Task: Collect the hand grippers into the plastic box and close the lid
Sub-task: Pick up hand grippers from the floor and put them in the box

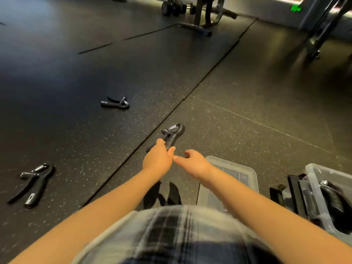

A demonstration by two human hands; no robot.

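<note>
Handles look the surest hold on the stiff, probably light hand gripper (173, 132), which the left hand (157, 159) grips there while the right hand (192, 161) hangs loosely curled, empty.

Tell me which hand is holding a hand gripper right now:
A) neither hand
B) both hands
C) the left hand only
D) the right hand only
C: the left hand grips the handle of a hand gripper above the floor, while the right hand beside it holds nothing, its fingers loosely curled.
</note>
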